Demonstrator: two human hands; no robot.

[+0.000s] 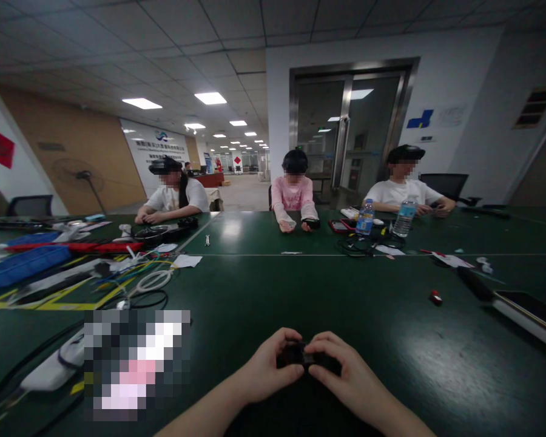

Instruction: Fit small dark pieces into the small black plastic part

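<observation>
Just above the near part of the dark green table [236,309], a small black object [306,358] is held between my two hands. Its exact kind is too dark to make out. My left hand [273,364] grips its left end, with the thumb below and the fingers curled over the top. On the other end, my right hand [341,370] is closed in much the same way. Between my fingertips only the middle of the black object shows; the ends are covered by my fingers.
To the left lie a blue tray [27,267], tangled cables [155,280] and a white power strip [54,367]. A small red object [435,297] and a white-sided device [532,312] lie to the right. Water bottles [364,218] stand farther back. Three people sit across the table.
</observation>
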